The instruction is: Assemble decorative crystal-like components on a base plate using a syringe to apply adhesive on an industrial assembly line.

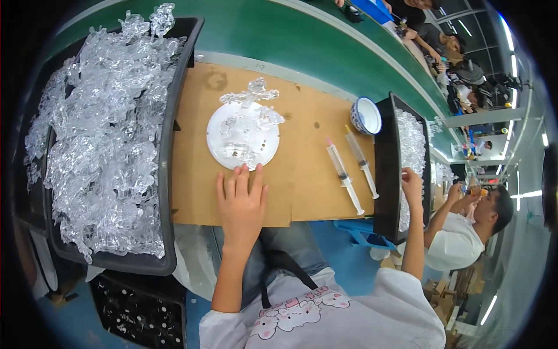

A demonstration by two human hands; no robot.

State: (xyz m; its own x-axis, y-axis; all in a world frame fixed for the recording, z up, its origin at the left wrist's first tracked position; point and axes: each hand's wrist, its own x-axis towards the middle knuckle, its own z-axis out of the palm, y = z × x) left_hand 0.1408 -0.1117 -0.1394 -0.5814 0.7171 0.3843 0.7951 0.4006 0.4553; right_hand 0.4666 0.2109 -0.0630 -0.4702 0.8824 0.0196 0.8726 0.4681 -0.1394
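My left hand (240,200) rests palm down on the cardboard, fingers stretched and apart. Its fingertips reach the near rim of a round white plate (218,139), and nothing is gripped. Several clear plastic parts (256,91) lie on the plate, some jutting past its far and right edges. Over at the right, my right hand (412,183) is at a black bin of small clear plastic pieces (410,139). Its fingers are drawn together; whatever they may hold is too small to make out. Two syringes (344,176), one pink-tipped and one yellow-tipped, lie between the plate and that bin.
A large black bin (169,145) heaped with clear plastic parts (110,128) stands at the left. Beside the right bin sits a blue-and-white bowl (367,116). Cardboard (302,198) covers the tabletop. A co-worker (465,232) sits to the right, and other people work farther off.
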